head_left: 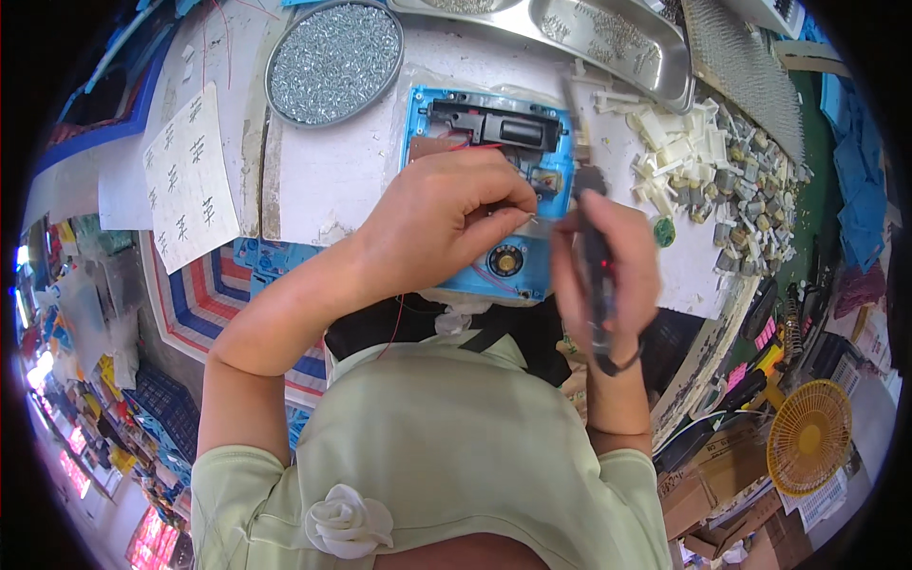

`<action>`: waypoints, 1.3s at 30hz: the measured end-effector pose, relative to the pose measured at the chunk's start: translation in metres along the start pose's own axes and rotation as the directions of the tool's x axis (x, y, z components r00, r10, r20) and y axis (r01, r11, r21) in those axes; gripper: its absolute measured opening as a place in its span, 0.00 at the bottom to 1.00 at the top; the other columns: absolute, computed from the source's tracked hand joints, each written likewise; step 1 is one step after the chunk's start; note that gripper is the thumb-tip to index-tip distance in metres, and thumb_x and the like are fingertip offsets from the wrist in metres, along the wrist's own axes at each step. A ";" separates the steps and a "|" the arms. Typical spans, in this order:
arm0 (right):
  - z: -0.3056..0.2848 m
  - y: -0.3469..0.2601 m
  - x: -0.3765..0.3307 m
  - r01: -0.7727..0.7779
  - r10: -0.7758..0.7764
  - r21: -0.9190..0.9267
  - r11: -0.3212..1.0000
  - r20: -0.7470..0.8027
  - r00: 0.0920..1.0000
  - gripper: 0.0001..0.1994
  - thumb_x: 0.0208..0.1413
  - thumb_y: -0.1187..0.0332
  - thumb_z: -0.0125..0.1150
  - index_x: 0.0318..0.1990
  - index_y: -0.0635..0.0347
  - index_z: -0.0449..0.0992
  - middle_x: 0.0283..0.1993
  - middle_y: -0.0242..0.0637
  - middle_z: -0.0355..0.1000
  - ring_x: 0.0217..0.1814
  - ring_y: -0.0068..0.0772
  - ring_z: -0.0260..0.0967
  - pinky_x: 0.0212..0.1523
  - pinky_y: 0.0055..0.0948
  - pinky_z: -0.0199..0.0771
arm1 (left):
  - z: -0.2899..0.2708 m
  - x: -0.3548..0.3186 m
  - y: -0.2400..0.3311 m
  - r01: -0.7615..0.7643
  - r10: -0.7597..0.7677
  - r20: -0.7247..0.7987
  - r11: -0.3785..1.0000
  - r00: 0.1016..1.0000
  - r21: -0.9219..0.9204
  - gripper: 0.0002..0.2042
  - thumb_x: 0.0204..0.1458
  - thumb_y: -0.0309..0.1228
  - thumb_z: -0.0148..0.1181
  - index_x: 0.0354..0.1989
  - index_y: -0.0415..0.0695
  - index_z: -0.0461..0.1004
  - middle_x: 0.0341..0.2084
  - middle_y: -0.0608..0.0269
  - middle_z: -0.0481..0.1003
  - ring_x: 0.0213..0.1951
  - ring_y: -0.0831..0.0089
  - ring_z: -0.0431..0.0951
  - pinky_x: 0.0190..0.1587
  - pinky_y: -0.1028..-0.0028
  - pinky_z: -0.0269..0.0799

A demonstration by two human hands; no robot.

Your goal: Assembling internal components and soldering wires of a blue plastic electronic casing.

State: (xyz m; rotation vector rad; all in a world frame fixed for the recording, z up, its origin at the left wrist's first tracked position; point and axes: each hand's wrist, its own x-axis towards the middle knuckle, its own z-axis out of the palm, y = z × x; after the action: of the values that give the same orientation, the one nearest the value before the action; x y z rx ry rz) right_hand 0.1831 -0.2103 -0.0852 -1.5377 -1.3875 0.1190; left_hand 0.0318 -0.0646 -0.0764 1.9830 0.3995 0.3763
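A blue plastic housing (pixel 415 119) lies in front of me, with a black battery compartment (pixel 518 131), thin red wires and a round dial-like part (pixel 504 259) inside it. My left hand (pixel 456 218) is closed over the housing's middle, thumb and index finger pinched. A tiny pale tip shows at those fingertips, too small to name. In my right hand (pixel 617 256), at the housing's right edge, is a dark electric screwdriver (pixel 597 256) with a small red light. Its slim metal end points away from me and is blurred by motion.
A round metal bowl of screws (pixel 332 62) stands far left, near a handwritten paper sheet (pixel 192 180). Metal trays (pixel 679 71) with small parts are at the back. White plastic pieces (pixel 674 142) and grey parts (pixel 750 199) pile up at right. A yellow fan (pixel 807 437) stands lower right.
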 end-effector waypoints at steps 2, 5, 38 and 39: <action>-0.031 -0.007 -0.011 -0.119 0.119 -0.005 0.993 -0.017 0.993 0.26 0.45 0.81 0.74 0.56 0.63 0.75 0.42 0.47 0.77 0.39 0.41 0.76 0.41 0.32 0.76 | -0.001 -0.005 -0.001 -0.069 0.067 0.027 0.995 0.997 0.077 0.05 0.52 0.20 0.65 0.36 0.39 0.77 0.32 0.59 0.74 0.33 0.65 0.76 0.33 0.71 0.72; -0.067 -0.004 -0.019 -0.022 0.035 0.198 0.980 -0.058 0.998 0.16 0.49 0.76 0.71 0.46 0.65 0.76 0.36 0.44 0.76 0.32 0.43 0.71 0.42 0.42 0.74 | -0.001 -0.012 0.001 -0.156 0.139 0.099 0.967 0.985 0.201 0.08 0.48 0.20 0.67 0.36 0.41 0.77 0.37 0.58 0.73 0.37 0.59 0.77 0.38 0.67 0.75; -0.013 -0.017 -0.029 -0.023 0.030 -0.065 0.998 0.119 0.992 0.29 0.41 0.66 0.81 0.54 0.55 0.77 0.46 0.42 0.74 0.49 0.48 0.73 0.66 0.61 0.63 | -0.004 -0.019 -0.007 -0.241 0.232 0.067 0.941 0.970 0.236 0.12 0.44 0.19 0.68 0.37 0.40 0.76 0.44 0.54 0.73 0.39 0.57 0.79 0.40 0.66 0.77; -0.026 -0.014 -0.029 -0.030 0.031 -0.023 0.999 0.046 0.998 0.28 0.43 0.66 0.80 0.54 0.56 0.76 0.43 0.43 0.74 0.48 0.48 0.73 0.64 0.61 0.64 | -0.003 -0.018 -0.008 -0.245 0.235 0.071 0.939 0.969 0.242 0.12 0.44 0.19 0.68 0.37 0.41 0.76 0.44 0.54 0.73 0.39 0.57 0.79 0.40 0.66 0.77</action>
State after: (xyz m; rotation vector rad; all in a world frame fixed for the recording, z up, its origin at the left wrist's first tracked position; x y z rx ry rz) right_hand 0.1806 -0.2510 -0.0786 -1.5842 -1.4062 0.1593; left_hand 0.0137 -0.0672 -0.0836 2.2918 0.1836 0.4565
